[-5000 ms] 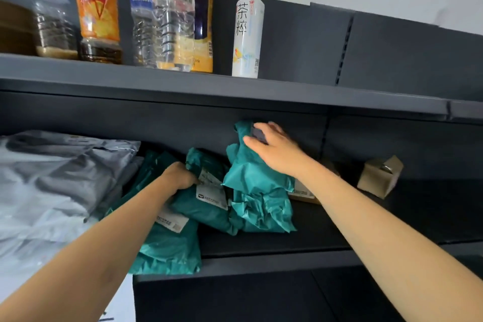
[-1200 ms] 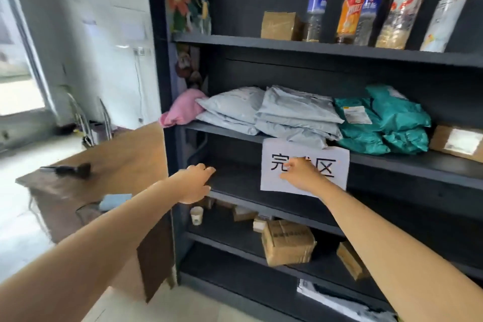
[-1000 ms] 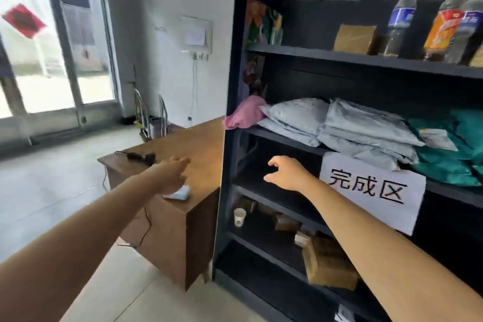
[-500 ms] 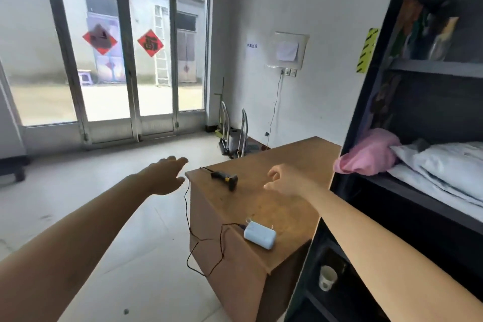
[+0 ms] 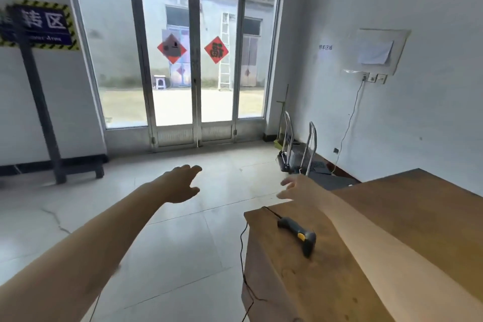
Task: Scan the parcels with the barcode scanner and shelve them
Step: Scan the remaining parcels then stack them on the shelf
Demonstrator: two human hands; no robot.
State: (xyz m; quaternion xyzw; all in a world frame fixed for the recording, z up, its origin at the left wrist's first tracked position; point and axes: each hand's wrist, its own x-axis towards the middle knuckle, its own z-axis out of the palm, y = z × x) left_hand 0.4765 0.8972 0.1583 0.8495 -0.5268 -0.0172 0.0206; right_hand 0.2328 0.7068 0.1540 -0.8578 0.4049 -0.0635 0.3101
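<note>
Both arms are out in front, and neither hand is carrying anything. The left hand [image 5: 180, 183] hangs over the tiled floor [image 5: 183, 248], palm down, fingers straight and loosely spread, thumb held apart. The right hand [image 5: 300, 189] hovers just beyond the near left corner of the wooden table [image 5: 423, 219]. Its fingers are relaxed and fanned, and a little blurred at the tips. It touches nothing, and its forearm crosses above the table top.

The barcode scanner [image 5: 298, 233] lies on its side on the table, close to the left edge and near that same corner. It is black with a yellow trigger, its head pointing toward the camera. It sits just left of the right forearm and apart from both hands. Its black cable [image 5: 243, 256] runs off the corner and hangs down the table's side.

Across the room stand glass doors [image 5: 194, 102] in metal frames, with two red diamond papers [image 5: 216, 49] stuck to the panes. A blue sign [image 5: 41, 25] with a striped border stands on a dark post at the left wall. By the right wall is a folded hand truck [image 5: 298, 154], with a wall socket [image 5: 374, 77] above it and a wire trailing down from it.
</note>
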